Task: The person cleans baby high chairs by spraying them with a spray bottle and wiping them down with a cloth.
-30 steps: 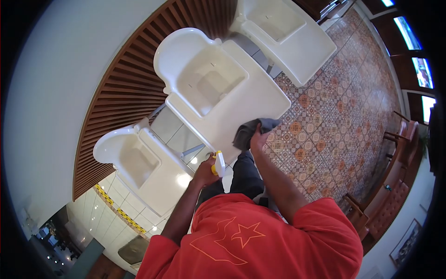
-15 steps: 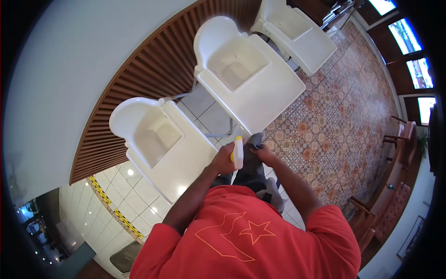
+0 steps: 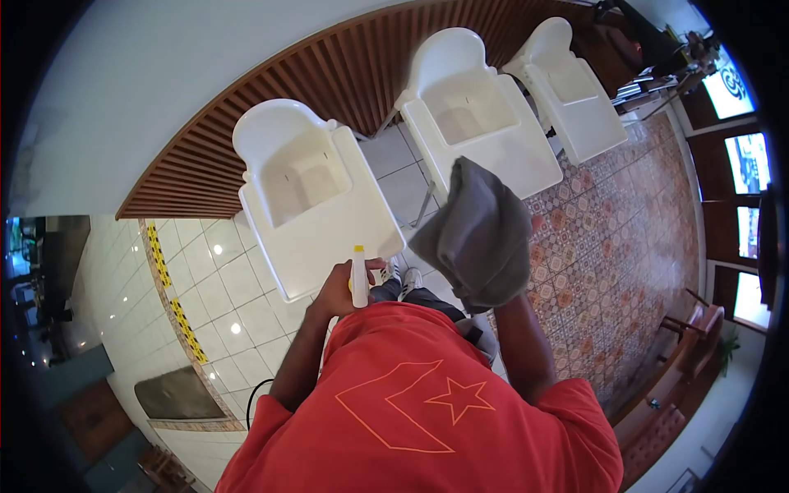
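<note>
My left hand (image 3: 335, 289) is wrapped round a white spray bottle (image 3: 359, 281) with a yellow nozzle, close to the front edge of the nearest white high chair (image 3: 329, 238). Raised on the right, a grey cloth (image 3: 485, 234) hangs folded and bunched from my right hand (image 3: 511, 306), whose fingers are mostly hidden behind it. The cloth covers part of the view toward the tray of the middle high chair (image 3: 493, 160). A third white high chair (image 3: 588, 123) stands farther along the row.
Behind the chairs runs a slatted wooden wall panel (image 3: 205, 160). Patterned tiles (image 3: 592, 246) cover the floor on the right, white tiles (image 3: 238, 287) the left. Yellow-black tape (image 3: 187, 329) and a dark mat (image 3: 181, 393) lie at left. Wooden seating (image 3: 690, 353) lines the right side.
My right hand has lifted the cloth up and to the right, and it now looks larger. The spray bottle has shifted left with my left hand. The view has turned, so the chairs appear farther right.
</note>
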The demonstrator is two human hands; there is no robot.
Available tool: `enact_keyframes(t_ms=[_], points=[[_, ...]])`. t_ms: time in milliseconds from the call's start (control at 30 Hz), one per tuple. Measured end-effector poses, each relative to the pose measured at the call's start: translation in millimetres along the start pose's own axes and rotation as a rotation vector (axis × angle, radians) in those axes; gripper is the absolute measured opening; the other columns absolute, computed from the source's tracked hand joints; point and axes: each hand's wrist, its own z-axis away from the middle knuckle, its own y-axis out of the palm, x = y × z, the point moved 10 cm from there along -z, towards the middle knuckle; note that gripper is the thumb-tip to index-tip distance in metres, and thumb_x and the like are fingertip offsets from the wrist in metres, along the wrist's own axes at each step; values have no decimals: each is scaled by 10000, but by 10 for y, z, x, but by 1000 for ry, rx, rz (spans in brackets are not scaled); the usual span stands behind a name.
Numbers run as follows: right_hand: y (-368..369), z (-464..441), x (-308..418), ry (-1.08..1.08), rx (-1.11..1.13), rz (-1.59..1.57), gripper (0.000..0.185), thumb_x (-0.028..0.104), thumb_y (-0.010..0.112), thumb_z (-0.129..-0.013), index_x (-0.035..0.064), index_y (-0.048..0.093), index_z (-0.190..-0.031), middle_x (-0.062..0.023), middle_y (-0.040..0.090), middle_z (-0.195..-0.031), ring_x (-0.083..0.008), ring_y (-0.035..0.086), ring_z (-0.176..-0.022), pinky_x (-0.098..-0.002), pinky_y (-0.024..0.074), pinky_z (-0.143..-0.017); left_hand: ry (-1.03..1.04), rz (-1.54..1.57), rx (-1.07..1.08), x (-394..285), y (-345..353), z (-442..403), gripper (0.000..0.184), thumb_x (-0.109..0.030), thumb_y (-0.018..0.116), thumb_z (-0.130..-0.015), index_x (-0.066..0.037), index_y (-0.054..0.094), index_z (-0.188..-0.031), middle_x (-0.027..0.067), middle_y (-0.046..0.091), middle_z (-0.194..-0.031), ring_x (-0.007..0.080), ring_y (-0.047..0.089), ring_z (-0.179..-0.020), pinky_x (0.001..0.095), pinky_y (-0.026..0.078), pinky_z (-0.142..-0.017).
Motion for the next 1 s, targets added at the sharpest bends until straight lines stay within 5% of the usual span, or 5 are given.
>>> enact_keyframes(t_ms=[533,733,800,900,1000], points=[[-360,50,-136,78,203,17,721,622,356,-973,100,370,-1471,-161,381,-1506,-347,388,-1364,-490,274,-1162,39,-38,-288,58,308,1099,279,-58,769,-654,-47,598,-874,113,677,-901,223,659,-834,359,515,-779],[-476,-99,-41,-237,-303,813,577,350,663,-925,17,465,-1353,-127,550,-1286,-207,512,-1192,-354,418,-1025,-42,47,-405,48,23,1423,278,-59,764,-647,-46,597,-870,111,680,-891,229,662,-843,360,520,-783],[-544,-404,-488,159,-114,1590,743,430,733,-853,-19,431,-1362,-138,524,-1312,-205,500,-1196,-368,404,-1040,-60,52,-406,59,-72,1496,287,-58,767,-642,-47,596,-873,111,680,-892,232,665,-854,366,523,-790],[-339,-620,-1308,-181,288,2385,1100,626,735,-744,-27,251,-1485,-237,326,-1502,-350,309,-1414,-503,222,-1163,-88,75,-420,76,-246,1609,298,-52,770,-636,-48,595,-877,108,680,-901,236,669,-880,374,528,-802],[-662,-820,-1877,21,332,2330,1053,576,726,-778,10,226,-1512,-247,226,-1555,-386,184,-1463,-547,144,-1178,-110,99,-463,149,-553,1783,308,-39,771,-628,-52,594,-880,104,683,-909,238,672,-902,377,528,-816]])
